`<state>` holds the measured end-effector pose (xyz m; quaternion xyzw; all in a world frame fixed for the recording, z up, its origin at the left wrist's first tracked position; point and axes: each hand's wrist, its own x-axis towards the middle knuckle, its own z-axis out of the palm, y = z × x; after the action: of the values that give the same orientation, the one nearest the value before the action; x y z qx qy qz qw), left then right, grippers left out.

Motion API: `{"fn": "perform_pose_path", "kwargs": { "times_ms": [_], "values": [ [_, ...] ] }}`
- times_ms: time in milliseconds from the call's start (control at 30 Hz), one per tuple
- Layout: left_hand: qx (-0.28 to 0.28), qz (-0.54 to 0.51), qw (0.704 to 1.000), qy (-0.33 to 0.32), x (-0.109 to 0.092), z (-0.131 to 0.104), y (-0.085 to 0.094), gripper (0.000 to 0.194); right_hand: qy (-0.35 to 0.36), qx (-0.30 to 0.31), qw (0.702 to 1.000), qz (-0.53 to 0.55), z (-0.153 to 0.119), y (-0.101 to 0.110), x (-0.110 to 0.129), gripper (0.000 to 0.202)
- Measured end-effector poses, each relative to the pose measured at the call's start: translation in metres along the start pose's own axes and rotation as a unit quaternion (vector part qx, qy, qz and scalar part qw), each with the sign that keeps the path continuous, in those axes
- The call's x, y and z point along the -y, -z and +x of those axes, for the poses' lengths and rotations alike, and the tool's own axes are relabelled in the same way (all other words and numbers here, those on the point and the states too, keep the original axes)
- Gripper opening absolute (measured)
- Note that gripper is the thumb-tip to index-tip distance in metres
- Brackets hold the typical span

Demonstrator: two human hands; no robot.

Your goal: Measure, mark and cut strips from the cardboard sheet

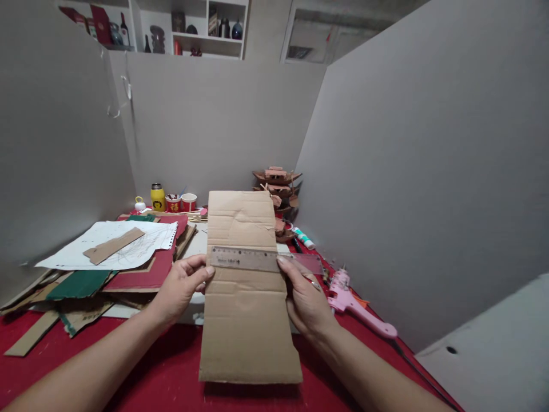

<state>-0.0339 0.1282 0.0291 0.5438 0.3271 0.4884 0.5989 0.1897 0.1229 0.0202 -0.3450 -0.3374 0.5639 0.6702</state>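
A long piece of creased brown cardboard (251,332) is held up above the red table, with a clear ruler (246,260) lying across it. My left hand (182,283) pinches the cardboard's left edge near the ruler's end. At the right edge, my right hand (306,294) grips the cardboard, its thumb pressing on the ruler. The ruler's right end sticks out past the cardboard. A thin pen-like object (315,284) shows at the right hand's fingers; most of it is hidden.
Stacked cardboard and white paper (115,246) lie at left. A pink glue gun (360,312) is at right. Behind stand a yellow jar (157,198), red cups (173,203) and small model boats (277,176). Grey partitions (223,114) surround the red table (171,372).
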Motion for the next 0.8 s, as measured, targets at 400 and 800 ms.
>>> {"fn": "perform_pose_path", "kwargs": {
  "times_ms": [400,800],
  "values": [
    [0.014,0.006,1.000,-0.004,-0.0002,-0.0002,0.0052,0.024,-0.004,0.027,1.000,0.002,0.0021,0.0009,0.0049,0.021],
    [0.001,0.001,1.000,0.018,-0.0054,-0.0037,-0.0018,0.032,-0.017,0.010,0.999,-0.029,0.0033,0.0030,-0.0013,0.027]
  ]
}}
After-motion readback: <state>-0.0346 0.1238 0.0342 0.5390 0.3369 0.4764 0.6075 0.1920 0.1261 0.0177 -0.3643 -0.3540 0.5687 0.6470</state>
